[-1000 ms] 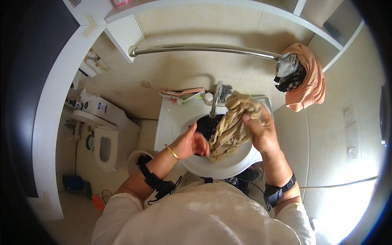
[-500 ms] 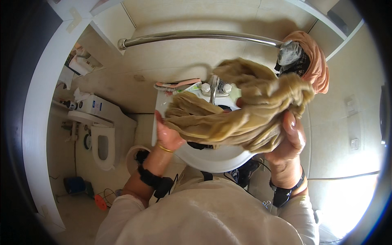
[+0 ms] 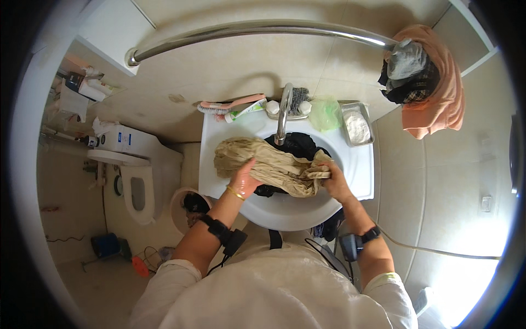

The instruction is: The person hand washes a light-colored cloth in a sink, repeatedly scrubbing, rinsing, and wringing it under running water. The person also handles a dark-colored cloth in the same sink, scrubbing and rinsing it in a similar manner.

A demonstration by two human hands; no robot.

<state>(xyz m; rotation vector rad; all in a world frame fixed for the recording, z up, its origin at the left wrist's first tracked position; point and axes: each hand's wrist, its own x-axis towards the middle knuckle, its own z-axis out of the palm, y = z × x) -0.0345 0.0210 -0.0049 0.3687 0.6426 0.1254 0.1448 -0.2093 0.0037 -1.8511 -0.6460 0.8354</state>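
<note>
Khaki garment [image 3: 276,167], toward left edge of washbasin [image 3: 287,214], seemed limp, best held by both ends; right hand [image 3: 336,185] clamped fingers on it, left hand [image 3: 244,180] closure unclear.

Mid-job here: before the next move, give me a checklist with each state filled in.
1. Right hand gripping the tan cloth: ok.
2. Left hand gripping it too: cannot tell, grip partly hidden.
3. Black cloth fully visible in the sink: not ok, tan cloth covers part.
4. Tap shut off: cannot tell.
5. Brush out of the bowl: ok, on the back ledge.
</note>
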